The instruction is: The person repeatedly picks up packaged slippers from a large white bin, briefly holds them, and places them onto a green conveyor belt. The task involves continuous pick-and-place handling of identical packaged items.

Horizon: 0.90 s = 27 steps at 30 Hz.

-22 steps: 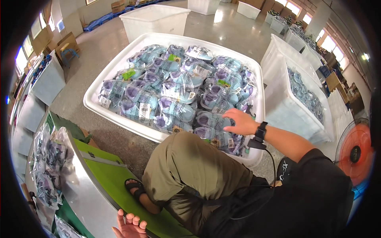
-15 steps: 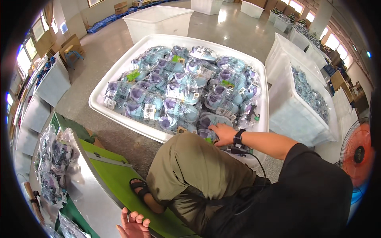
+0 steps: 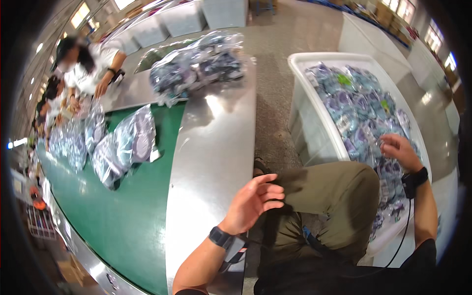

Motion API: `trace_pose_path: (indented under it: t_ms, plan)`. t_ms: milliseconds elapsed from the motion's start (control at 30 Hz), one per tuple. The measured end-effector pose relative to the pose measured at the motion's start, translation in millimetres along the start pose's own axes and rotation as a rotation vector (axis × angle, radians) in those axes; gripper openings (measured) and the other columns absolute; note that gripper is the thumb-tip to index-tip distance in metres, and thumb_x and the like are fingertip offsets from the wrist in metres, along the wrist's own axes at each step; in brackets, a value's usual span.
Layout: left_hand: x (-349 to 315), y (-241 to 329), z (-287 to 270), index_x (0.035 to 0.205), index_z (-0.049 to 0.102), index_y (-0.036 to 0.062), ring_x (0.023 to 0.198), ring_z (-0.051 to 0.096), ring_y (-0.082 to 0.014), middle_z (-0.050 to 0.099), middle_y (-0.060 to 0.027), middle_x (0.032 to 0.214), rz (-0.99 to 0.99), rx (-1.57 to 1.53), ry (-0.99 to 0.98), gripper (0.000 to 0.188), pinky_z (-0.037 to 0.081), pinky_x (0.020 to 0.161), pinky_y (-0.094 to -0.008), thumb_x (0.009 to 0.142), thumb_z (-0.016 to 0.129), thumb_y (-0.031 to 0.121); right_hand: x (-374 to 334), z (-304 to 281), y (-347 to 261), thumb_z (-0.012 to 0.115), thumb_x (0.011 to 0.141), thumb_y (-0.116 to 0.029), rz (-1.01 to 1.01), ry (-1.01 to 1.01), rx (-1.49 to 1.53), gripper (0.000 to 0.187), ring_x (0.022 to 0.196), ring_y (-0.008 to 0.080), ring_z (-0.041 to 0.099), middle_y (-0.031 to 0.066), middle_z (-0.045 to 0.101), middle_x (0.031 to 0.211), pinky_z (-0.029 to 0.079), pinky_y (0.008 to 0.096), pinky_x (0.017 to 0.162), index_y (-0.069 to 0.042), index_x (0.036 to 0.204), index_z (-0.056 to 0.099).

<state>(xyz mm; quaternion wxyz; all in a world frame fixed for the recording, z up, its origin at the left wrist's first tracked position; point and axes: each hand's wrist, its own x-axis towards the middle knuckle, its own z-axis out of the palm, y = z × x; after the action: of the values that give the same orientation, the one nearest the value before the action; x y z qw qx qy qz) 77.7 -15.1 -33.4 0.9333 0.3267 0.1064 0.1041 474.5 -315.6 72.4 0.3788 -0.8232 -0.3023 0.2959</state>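
My left hand (image 3: 253, 204) hangs beside the metal table edge, near my knee, its fingers loosely spread with nothing in them. Over the large white bin (image 3: 322, 110) at the right is my right hand (image 3: 397, 150), its fingers slightly bent and apart, nothing visible in them. The bin is full of light-blue and purple shoes in clear plastic bags (image 3: 344, 105). On the green conveyor belt (image 3: 132, 216) at the left lie several bagged shoes (image 3: 132, 140). A pile of bagged shoes (image 3: 199, 69) rests at the far end of the metal edge (image 3: 216, 128).
A person in a white top (image 3: 96, 69) works across the belt, with others behind. White bins (image 3: 184, 22) stand in a row at the back, and another white bin (image 3: 368, 44) stands beyond the shoe bin. My bent knee (image 3: 354, 184) lies between table and bin.
My view has swung left, from the bin toward the belt. My right hand has lifted off the shoes it was touching. My left hand has come up from the lower edge.
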Motion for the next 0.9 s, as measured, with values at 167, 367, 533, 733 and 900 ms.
trace_pose_path:
  t_ms: [167, 367, 533, 733, 900]
  plan:
    - [-15.0, 7.6, -5.4, 0.144, 0.045, -0.0001, 0.115, 0.064, -0.0276, 0.065, -0.0180, 0.123, 0.073, -0.088, -0.028, 0.066, 0.053, 0.102, -0.0453, 0.107, 0.038, 0.053, 74.1, 112.7, -210.6, 0.060, 0.102, -0.025, -0.442, -0.367, -0.007, 0.036, 0.089, 0.0119, 0.065, 0.0054, 0.069, 0.100, 0.054, 0.0271, 0.077, -0.001, 0.128, 0.062]
    - [-24.6, 54.5, -64.4, 0.137, 0.052, 0.0008, 0.107, 0.068, -0.0290, 0.069, -0.0175, 0.116, 0.428, -0.431, 0.117, 0.064, 0.056, 0.096, -0.0465, 0.107, 0.039, 0.056, 146.0, 340.4, -337.5, 0.064, 0.100, -0.040, -0.475, -0.759, 0.104, 0.050, 0.093, 0.0138, 0.065, 0.0078, 0.067, 0.106, 0.057, 0.0279, 0.077, 0.002, 0.128, 0.062]
    - [-18.6, 85.7, -108.2, 0.133, 0.055, 0.0020, 0.102, 0.069, -0.0277, 0.070, -0.0169, 0.112, 0.641, -0.614, 0.185, 0.059, 0.057, 0.093, -0.0455, 0.106, 0.041, 0.053, 230.6, 521.6, -361.9, 0.071, 0.085, -0.064, -0.341, -0.566, -0.053, 0.079, 0.091, 0.0207, 0.067, 0.0178, 0.067, 0.112, 0.059, 0.0322, 0.065, 0.008, 0.117, 0.065]
    - [-20.0, 96.8, -108.4, 0.130, 0.053, 0.0030, 0.109, 0.068, -0.0308, 0.069, -0.0194, 0.119, 0.655, -0.680, 0.102, 0.058, 0.058, 0.093, -0.0462, 0.108, 0.036, 0.053, 242.0, 619.4, -382.4, 0.085, 0.074, -0.052, -0.306, -0.357, -0.119, 0.067, 0.058, 0.0208, 0.060, 0.0104, 0.067, 0.081, 0.052, 0.0376, 0.056, 0.010, 0.091, 0.068]
    - [-16.3, 95.7, -111.0, 0.129, 0.056, 0.0067, 0.108, 0.067, -0.0317, 0.067, -0.0176, 0.119, 0.626, -0.576, 0.148, 0.066, 0.054, 0.099, -0.0483, 0.104, 0.035, 0.064, 223.0, 596.7, -380.7, 0.085, 0.065, -0.042, -0.482, -0.268, -0.004, 0.078, 0.099, 0.0312, 0.071, 0.0257, 0.069, 0.112, 0.054, 0.0348, 0.090, 0.011, 0.118, 0.062]
